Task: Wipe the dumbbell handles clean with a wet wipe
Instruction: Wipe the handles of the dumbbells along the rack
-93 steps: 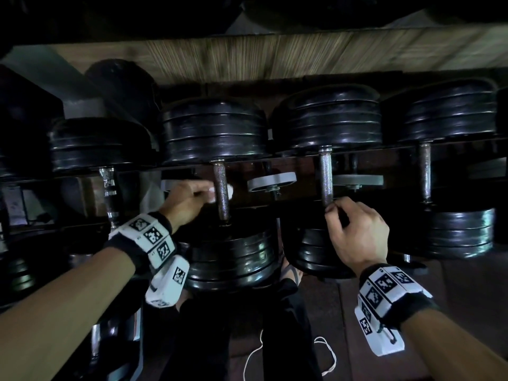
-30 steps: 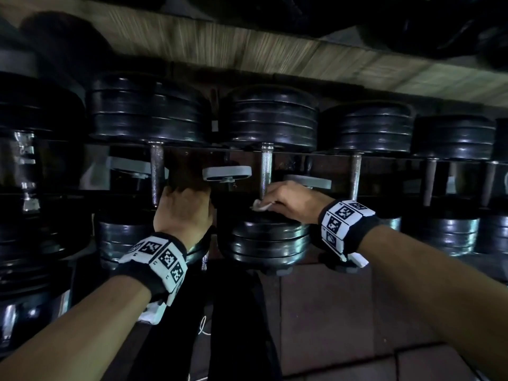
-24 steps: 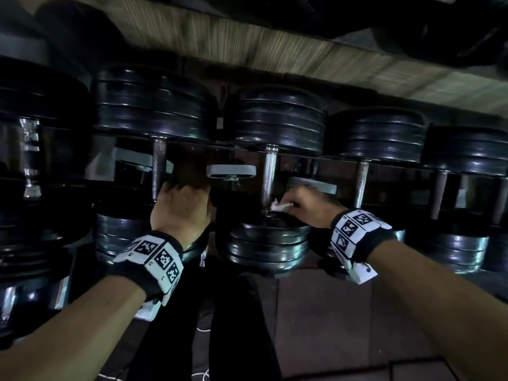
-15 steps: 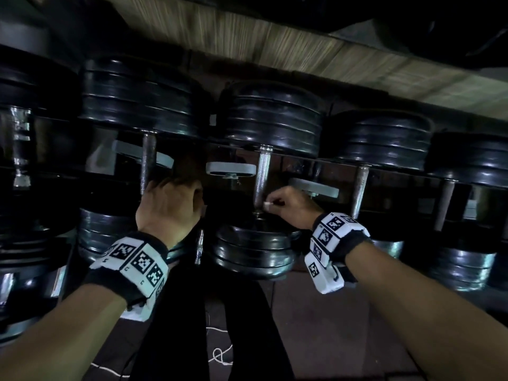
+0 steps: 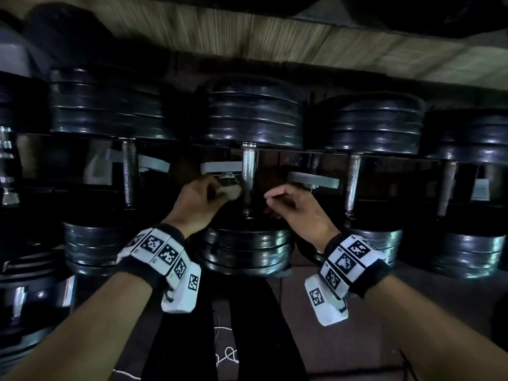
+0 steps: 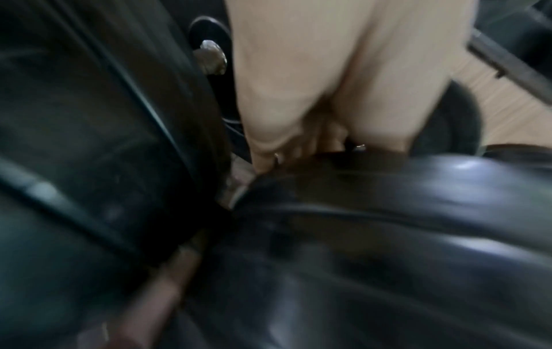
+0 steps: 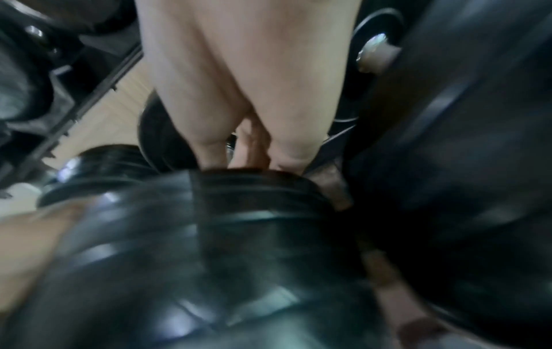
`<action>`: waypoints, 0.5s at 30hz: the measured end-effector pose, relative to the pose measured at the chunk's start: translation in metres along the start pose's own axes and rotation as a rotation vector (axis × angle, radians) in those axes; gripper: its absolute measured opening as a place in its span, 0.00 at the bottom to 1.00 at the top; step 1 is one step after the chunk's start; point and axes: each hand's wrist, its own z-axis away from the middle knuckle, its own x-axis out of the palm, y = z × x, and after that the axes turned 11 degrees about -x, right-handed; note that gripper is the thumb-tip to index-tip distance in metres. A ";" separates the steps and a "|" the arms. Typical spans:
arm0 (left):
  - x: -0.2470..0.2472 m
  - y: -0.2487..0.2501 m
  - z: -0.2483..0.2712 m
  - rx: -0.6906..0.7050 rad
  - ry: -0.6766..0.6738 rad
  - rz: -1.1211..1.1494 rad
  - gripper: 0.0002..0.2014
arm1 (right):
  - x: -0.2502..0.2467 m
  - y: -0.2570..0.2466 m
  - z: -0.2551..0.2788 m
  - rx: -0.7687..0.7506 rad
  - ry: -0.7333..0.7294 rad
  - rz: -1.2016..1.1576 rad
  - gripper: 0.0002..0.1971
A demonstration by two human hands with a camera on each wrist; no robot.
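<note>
The left hand [image 5: 196,204] pinches a crumpled white wipe [image 5: 230,191] between thumb and curled fingers, holding it just left of the middle dumbbell's handle [image 5: 248,177]; whether the wipe touches the metal cannot be told. The right hand [image 5: 298,209] hovers on the other side of that handle, its fingers loosely curled and its grip holding nothing. The handle is a knurled steel bar running between two stacks of black plates, the near stack [image 5: 247,250] lying below both wrists. Each wrist wears a black band with white coded tags [image 5: 162,250]. More dumbbells lie in a row to either side on the rack, one with its handle [image 5: 128,174] to the left and another [image 5: 352,184] to the right. Both wrist views are blurred, showing only palms above black plates.
</note>
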 end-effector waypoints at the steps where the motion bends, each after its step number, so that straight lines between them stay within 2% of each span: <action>1: 0.000 0.000 -0.005 -0.018 0.037 -0.049 0.08 | 0.000 0.004 0.002 0.000 0.032 0.005 0.05; 2: 0.002 0.000 -0.011 -0.025 0.019 -0.108 0.08 | 0.001 0.007 0.003 0.001 0.048 0.018 0.05; 6: 0.016 0.005 -0.030 0.083 -0.243 -0.306 0.10 | 0.006 0.015 -0.001 0.001 0.032 0.121 0.07; 8: 0.017 0.007 -0.031 0.115 -0.256 -0.340 0.09 | 0.006 0.017 -0.003 -0.015 0.035 0.152 0.09; 12: 0.008 0.011 -0.014 0.114 -0.189 -0.298 0.08 | 0.006 0.015 0.000 -0.015 0.020 0.129 0.10; 15: 0.001 0.016 0.003 0.104 -0.183 -0.329 0.12 | 0.003 0.007 0.000 -0.023 -0.074 0.151 0.07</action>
